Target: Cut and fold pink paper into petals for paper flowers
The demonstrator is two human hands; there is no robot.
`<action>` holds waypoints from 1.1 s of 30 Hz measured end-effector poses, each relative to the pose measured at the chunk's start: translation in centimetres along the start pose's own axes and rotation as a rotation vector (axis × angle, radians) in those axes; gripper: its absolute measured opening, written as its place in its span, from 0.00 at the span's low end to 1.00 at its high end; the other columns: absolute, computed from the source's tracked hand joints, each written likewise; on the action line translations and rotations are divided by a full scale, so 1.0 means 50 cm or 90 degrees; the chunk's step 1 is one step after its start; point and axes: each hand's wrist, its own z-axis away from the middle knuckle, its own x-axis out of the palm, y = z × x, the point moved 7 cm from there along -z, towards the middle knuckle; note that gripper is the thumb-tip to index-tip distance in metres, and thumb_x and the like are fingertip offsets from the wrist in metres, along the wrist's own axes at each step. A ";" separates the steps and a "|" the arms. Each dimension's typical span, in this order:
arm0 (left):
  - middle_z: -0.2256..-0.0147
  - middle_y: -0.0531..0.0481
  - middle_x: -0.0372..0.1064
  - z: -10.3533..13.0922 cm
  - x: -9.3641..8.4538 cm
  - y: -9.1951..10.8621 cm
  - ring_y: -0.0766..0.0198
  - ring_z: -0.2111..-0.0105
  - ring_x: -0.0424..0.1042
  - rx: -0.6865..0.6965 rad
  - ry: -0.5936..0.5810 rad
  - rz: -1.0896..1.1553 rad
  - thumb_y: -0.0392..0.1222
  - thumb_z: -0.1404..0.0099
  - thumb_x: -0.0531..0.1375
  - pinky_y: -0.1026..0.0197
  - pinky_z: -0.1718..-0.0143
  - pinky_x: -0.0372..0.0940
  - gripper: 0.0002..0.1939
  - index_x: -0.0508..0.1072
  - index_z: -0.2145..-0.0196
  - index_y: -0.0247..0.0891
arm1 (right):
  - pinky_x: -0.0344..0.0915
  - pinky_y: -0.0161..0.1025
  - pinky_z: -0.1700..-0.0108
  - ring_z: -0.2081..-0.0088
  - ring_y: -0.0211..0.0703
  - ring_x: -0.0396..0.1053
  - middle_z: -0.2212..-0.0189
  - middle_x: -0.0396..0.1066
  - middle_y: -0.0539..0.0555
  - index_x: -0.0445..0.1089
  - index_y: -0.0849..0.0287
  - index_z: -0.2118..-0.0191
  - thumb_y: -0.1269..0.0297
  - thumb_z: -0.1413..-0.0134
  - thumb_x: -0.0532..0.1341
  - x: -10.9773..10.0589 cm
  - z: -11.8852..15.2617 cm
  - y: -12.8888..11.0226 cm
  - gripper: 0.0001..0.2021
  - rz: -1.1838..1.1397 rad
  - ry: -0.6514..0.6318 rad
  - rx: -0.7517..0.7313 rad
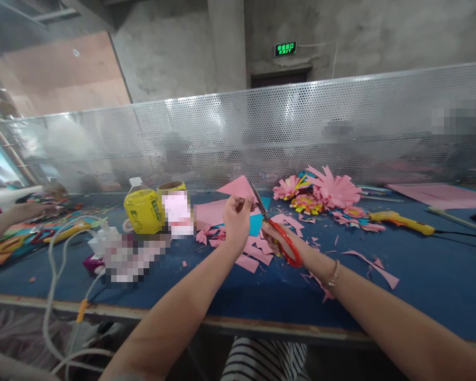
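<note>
A folded piece of pink paper (237,188) is pinched in the fingers of my left hand (238,219), its pointed shape standing out above them. My right hand (275,238) is closed around red-handled scissors (289,248), whose blades point up and left beside the paper's right edge. From this view I cannot tell whether the blades touch the paper. Beneath both hands lie pink paper scraps (257,251) and a piece of blue paper (257,225). A larger pink sheet (210,212) lies behind my left hand.
Paper flowers (335,188) sit at the back right, beside a yellow glue gun (404,221) with a cord. To the left stand a yellow-labelled bottle (143,209) and white cables (53,270). Another person's hand (31,211) is at far left. A perforated metal screen (238,127) borders the table.
</note>
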 end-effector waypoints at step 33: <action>0.84 0.54 0.64 -0.008 0.010 -0.024 0.70 0.82 0.66 -0.121 -0.015 0.234 0.44 0.51 0.58 0.66 0.77 0.61 0.10 0.63 0.80 0.35 | 0.46 0.32 0.83 0.85 0.30 0.48 0.89 0.50 0.46 0.54 0.60 0.83 0.48 0.60 0.55 -0.022 0.018 -0.063 0.19 0.296 0.157 -0.071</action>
